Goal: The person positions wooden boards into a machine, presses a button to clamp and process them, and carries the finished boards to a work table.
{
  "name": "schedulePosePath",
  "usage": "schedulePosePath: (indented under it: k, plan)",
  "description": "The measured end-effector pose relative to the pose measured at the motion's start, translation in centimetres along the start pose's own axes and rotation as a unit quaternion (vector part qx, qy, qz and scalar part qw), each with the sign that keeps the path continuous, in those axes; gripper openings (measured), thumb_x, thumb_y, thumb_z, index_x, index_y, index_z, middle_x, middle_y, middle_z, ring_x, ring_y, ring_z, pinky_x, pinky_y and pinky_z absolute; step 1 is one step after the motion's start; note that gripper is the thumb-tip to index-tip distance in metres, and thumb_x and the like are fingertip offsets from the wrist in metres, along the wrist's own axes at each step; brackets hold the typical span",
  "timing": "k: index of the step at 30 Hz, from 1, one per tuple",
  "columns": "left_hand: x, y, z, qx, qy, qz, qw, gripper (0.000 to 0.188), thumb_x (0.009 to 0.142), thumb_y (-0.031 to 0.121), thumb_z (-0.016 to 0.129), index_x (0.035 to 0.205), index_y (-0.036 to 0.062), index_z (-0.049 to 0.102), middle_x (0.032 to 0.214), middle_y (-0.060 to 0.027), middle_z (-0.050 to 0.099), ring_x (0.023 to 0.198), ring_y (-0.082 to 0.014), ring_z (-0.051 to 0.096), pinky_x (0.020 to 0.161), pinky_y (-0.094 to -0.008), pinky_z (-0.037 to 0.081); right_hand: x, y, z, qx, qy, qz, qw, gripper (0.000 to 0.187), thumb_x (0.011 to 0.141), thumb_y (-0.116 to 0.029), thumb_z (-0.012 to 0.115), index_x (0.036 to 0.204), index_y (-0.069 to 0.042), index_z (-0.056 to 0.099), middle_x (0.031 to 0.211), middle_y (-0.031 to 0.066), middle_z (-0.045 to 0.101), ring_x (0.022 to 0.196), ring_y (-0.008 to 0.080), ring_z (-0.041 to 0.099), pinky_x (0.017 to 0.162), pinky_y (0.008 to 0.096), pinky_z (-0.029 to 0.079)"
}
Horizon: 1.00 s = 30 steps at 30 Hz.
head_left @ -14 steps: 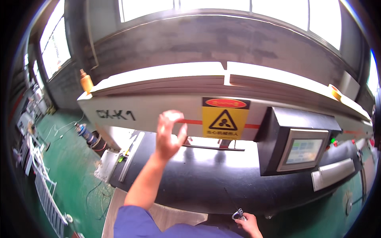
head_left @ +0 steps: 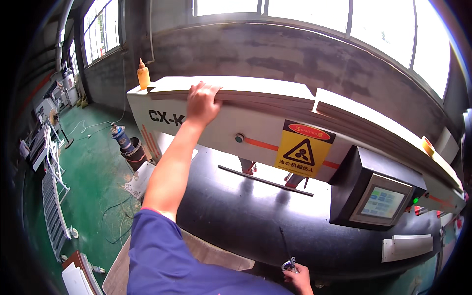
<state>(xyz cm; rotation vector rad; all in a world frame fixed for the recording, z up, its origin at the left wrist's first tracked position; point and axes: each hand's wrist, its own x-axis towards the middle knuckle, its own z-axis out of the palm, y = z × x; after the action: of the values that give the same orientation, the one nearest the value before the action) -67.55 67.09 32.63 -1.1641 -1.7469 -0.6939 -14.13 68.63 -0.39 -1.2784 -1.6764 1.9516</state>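
Observation:
My left hand [head_left: 202, 104] reaches out over the machine, its fingers curled over the front edge of a stack of long white boards [head_left: 246, 84]. The boards lie on top of the pale machine beam [head_left: 260, 130]. Low in the picture, close to my body, my right hand [head_left: 299, 280] is closed around a silver tool [head_left: 290, 265] with a thin dark nozzle, which looks like an air blow gun. Its nozzle points up toward the black machine bed [head_left: 236, 216]. Part of its handle is hidden in my fingers.
An orange squeeze bottle [head_left: 143, 75] stands at the beam's left end; a roll of tape [head_left: 427, 146] sits toward its right end. A screen panel [head_left: 382, 202] juts forward at right. White strips [head_left: 408, 248] lie on the bed. Left, on the green floor, stands a rack [head_left: 53, 196].
My left hand has gone from open in the air before the beam up onto the boards' edge. The view has shifted left. The right hand keeps the blow gun.

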Motion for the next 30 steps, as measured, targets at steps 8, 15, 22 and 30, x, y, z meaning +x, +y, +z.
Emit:
schedulePosePath:
  k: [8,15,22,30]
  plan:
    - [-6.9,0.1,-6.7,0.138,0.084,0.076,0.984,0.016,0.077,0.015,0.066,0.092,0.0084,0.063,0.085,-0.0082,0.06,0.086,-0.0274,0.056,0.082,-0.0423,0.039,-0.7,-0.4,-0.5,-0.006,0.014,0.026,1.0,0.013,0.077,-0.005,0.074,0.084,0.001,0.064,0.066,0.0043,0.062,0.056,0.0116,0.061,0.05,0.0267,0.052]
    - [-18.2,0.8,-14.9,0.1,0.066,0.05,0.992,0.021,0.089,0.023,0.062,0.097,0.0041,0.065,0.083,-0.0153,0.061,0.079,-0.0371,0.057,0.087,-0.0489,0.041,-0.8,2.0,-1.2,-0.078,-0.006,0.057,0.995,0.013,0.077,-0.005,0.073,0.082,0.0,0.063,0.066,0.0039,0.061,0.057,0.012,0.06,0.051,0.0266,0.051]
    - [-26.7,6.2,-12.0,-0.054,-0.106,0.033,0.992,0.036,0.068,0.001,0.055,0.1,0.0079,0.07,0.105,-0.0056,0.071,0.1,-0.0215,0.064,0.093,-0.0366,0.039,-1.4,4.4,-1.6,-0.263,-0.057,0.101,0.958,0.019,0.075,-0.013,0.076,0.082,0.001,0.066,0.066,0.0059,0.062,0.06,0.0134,0.06,0.056,0.0301,0.047]
    - [-34.8,12.6,-1.7,-0.143,-0.195,0.007,0.97,0.036,0.069,0.0,0.058,0.1,0.0144,0.07,0.104,0.0032,0.069,0.101,-0.0162,0.061,0.086,-0.0338,0.042,-2.7,5.0,-0.7,-0.296,-0.033,0.101,0.949,0.028,0.07,-0.023,0.079,0.082,-0.001,0.068,0.07,0.0125,0.065,0.065,0.0228,0.062,0.063,0.0354,0.047]
